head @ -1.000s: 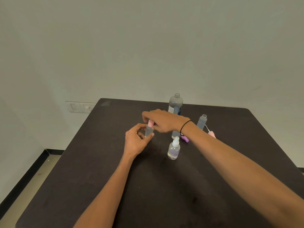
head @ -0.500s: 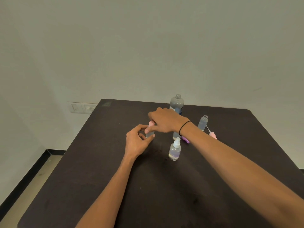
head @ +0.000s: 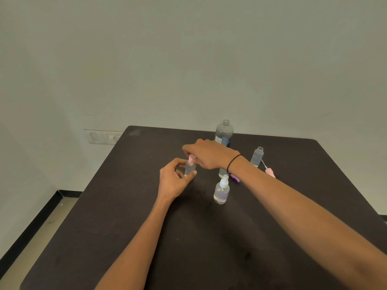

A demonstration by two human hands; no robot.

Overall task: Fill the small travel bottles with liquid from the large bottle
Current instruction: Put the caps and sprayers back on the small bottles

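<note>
Pink cap (head: 191, 159) directly above the upright bottle (head: 189, 169).
Right hand (head: 209, 154) pinches cap from above; left hand (head: 174, 181) grips bottle (axis vertical) below.

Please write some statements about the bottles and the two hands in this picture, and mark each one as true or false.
1. The left hand holds a small clear bottle upright. True.
2. The right hand grips the large bottle. False: its fingers pinch the pink cap on top of the small clear bottle.
3. The large bottle stands open, with no cap on its neck. True.
4. The spray bottle with the white nozzle lies on its side. False: it stands upright on the dark table.
5. A small uncapped bottle stands at the far right, with a pink sprayer top lying on the table beside it. True.
</note>
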